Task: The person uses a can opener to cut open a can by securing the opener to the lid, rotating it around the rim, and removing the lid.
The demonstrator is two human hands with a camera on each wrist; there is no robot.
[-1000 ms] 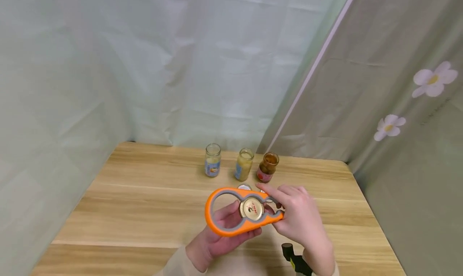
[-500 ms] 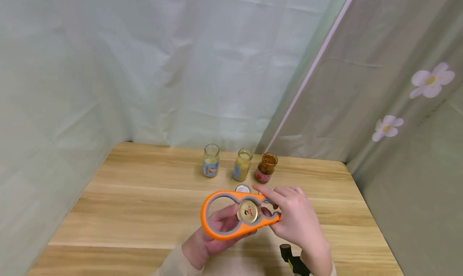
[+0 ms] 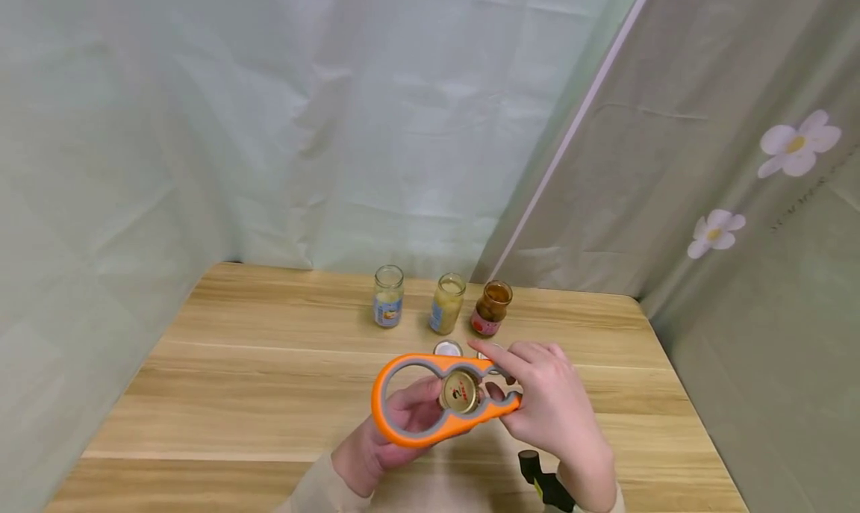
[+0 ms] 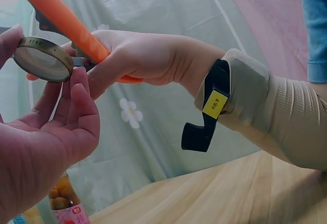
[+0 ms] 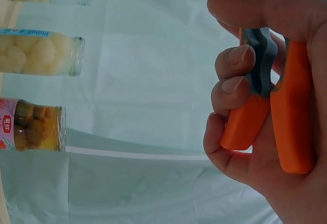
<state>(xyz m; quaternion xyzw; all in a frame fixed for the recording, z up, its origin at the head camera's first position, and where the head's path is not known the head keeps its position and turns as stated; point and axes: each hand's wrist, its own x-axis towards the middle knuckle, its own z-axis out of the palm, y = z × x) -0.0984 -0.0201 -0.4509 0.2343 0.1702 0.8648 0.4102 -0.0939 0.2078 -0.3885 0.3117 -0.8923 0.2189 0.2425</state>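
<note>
My left hand (image 3: pixel 406 420) pinches a gold metal jar lid (image 3: pixel 460 391) by its edge, between thumb and fingers. The lid's printed top faces up at the head camera; from the left wrist its pale, hollow underside (image 4: pixel 43 63) shows, with no jar attached. An orange jar opener (image 3: pixel 378 397) with grey ridged inner edges surrounds the lid in the head view, the lid lying within its middle opening. My right hand (image 3: pixel 551 393) grips the opener's two handles, index finger stretched along the upper one. Seen from the right wrist, fingers curl round the orange handles (image 5: pixel 294 122).
Three uncovered glass jars stand at the back of the wooden table (image 3: pixel 235 378): a blue-labelled jar (image 3: pixel 388 300), a jar with pale contents (image 3: pixel 448 304) and a pink-labelled brown one (image 3: pixel 492 309). A loose lid (image 3: pixel 448 349) lies before them, another partly behind my right hand.
Within the opener the gold lid has tilted, showing more of its side wall. Both hands and the opener have drifted slightly left in the head view, which has itself shifted a little.
</note>
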